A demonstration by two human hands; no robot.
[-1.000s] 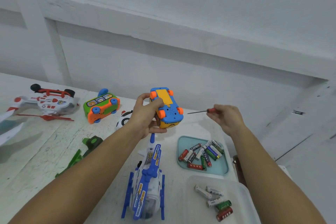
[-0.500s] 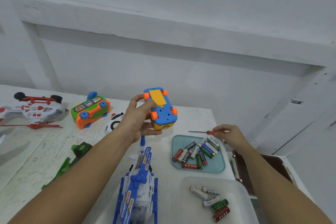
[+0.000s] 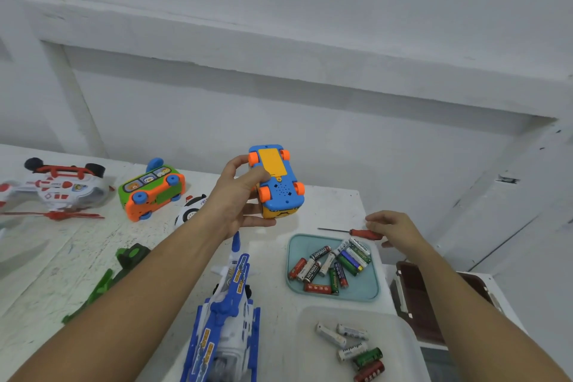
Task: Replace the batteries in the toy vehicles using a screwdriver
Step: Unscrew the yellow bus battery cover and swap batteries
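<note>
My left hand point(image 3: 235, 201) grips a blue and yellow toy car point(image 3: 277, 183) above the table, underside up, showing its yellow battery cover and orange wheels. The red-handled screwdriver point(image 3: 362, 232) lies on the table just behind the teal tray point(image 3: 369, 288), which holds several batteries. My right hand point(image 3: 397, 231) is at the end of the handle with its fingers loosened and spread above it. A clear tray point(image 3: 406, 347) at the front right holds several more batteries.
A blue and white toy helicopter point(image 3: 226, 310) lies in front of me. On the left are a green and orange bus point(image 3: 152, 189), a red and white helicopter point(image 3: 55, 189), a green toy point(image 3: 114, 273) and a small white car point(image 3: 190, 211). A brown box point(image 3: 415, 298) sits off the table's right edge.
My right hand has come down from beside the car and laid the screwdriver on the table behind the teal tray. My left hand keeps the car up.
</note>
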